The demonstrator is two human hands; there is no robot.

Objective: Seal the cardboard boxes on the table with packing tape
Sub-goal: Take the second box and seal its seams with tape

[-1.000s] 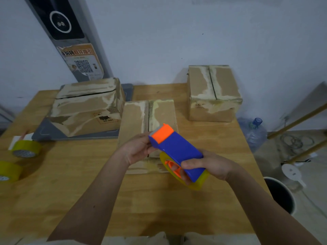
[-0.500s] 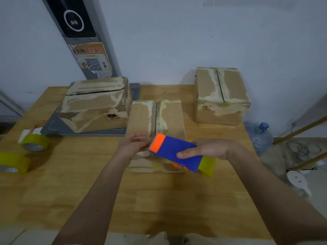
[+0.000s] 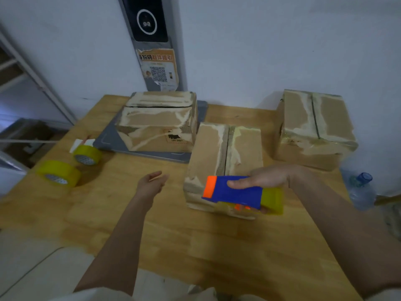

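Left hand point(image 3: 152, 184) now off dispenser point(image 3: 233, 193), loose at 9 o'clock; right hand point(image 3: 263, 178) alone gripping it over box point(image 3: 225, 153), ready to tape.

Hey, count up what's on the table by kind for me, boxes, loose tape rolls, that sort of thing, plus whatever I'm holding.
Cardboard boxes: 3, left box, middle box, right box
Loose yellow tape rolls: 2, near roll, far roll
Tape dispensers: 1, blue and orange dispenser, held in the right hand
Grey mats: 1, mat under the left box
Total: 7
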